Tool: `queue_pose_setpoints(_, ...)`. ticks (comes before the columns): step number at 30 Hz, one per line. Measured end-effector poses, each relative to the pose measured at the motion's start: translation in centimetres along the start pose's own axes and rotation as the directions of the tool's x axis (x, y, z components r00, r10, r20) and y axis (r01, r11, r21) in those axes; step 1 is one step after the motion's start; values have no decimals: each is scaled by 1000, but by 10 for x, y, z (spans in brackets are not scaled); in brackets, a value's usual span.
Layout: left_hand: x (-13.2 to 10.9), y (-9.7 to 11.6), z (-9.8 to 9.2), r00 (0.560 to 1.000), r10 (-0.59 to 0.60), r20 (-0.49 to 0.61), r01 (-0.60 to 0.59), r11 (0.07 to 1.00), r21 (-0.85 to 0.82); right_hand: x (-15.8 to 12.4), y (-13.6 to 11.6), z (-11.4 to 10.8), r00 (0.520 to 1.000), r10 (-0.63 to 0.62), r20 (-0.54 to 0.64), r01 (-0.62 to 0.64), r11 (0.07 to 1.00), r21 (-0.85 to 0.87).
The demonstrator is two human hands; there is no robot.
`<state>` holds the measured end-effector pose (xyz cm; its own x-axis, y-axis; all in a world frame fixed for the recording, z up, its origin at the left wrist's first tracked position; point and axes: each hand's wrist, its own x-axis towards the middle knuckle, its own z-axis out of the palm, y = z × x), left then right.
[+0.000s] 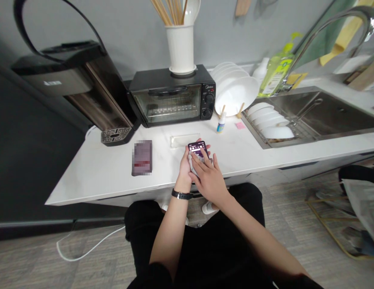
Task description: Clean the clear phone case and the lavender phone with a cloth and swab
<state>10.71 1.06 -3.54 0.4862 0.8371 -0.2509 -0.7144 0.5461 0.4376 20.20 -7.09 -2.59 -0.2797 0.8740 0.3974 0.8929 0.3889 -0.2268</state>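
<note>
- Phone [198,149] sits at the counter's [108,170] near edge, screen lit and facing up; I judge it thin, stiff, light, with slick glass that could slide or crack if dropped.
- My left hand [185,166] cups it along its 9 o'clock edge, fingers wrapped underneath, a grasp on the sides rather than the glass.
- My right hand [208,176] presses a cloth [195,164] flat on the screen's lower half, fingers spread; whether it pinches the cloth I cannot tell.
- Best hold, I'd say, is the long edges, thumb opposite fingers.
- Clear case [184,141] lies just beyond at 12 o'clock.
- Second phone [142,157] lies at 9 o'clock, apart.
- Small bottle [221,124] stands at 1 o'clock, oven [171,96] behind at 12, sink [325,110] far at 2 o'clock.
</note>
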Motion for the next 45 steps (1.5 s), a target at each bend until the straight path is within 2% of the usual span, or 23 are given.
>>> queue_pose_setpoints(5,-1,4,2,999,36,-11,-36,999,3,-38,0,-2,999,-8,33,9,999,-33)
queue_pose_setpoints(8,1,3,3,999,37,-6,-37,999,8,-45,7,-3,999,30,17,-30,998,-47)
queue_pose_setpoints(11,2,2,5,1000,23,7,-23,999,27,-33,18,-4,996,89,-32,-91,994,-64)
queue_pose_setpoints(15,4,-1,9,1000,-18,-3,18,1000,-2,3,30,-3,987,140,-78,-144,988,-54)
queue_pose_setpoints(18,5,-3,11,999,-20,-30,20,1000,-8,24,27,2,988,124,-88,-125,992,-16)
queue_pose_setpoints(20,5,-3,11,999,-16,-30,16,1000,13,27,20,5,993,73,-88,-73,997,8)
queue_pose_setpoints(23,2,0,7,1000,18,-25,-17,999,37,15,6,8,996,4,-86,-2,1000,28)
queue_pose_setpoints(27,-3,4,0,999,47,0,-47,998,45,-22,-5,6,997,-26,-66,28,999,40)
queue_pose_setpoints(32,0,4,1,997,81,7,-81,994,68,-63,3,1,994,-27,-108,36,996,87)
queue_pose_setpoints(36,2,3,3,996,90,-2,-90,994,68,-84,21,-5,965,90,-244,-31,971,236)
queue_pose_setpoints(40,0,5,3,998,60,0,-60,997,54,-99,35,-7,898,317,-304,-170,889,425)
queue_pose_setpoints(42,-2,6,4,998,64,7,-64,996,61,-105,40,-6,853,439,-281,-266,831,488)
queue_pose_setpoints(45,-5,8,4,998,53,24,-55,994,96,-110,50,-7,747,624,-228,-398,695,598)
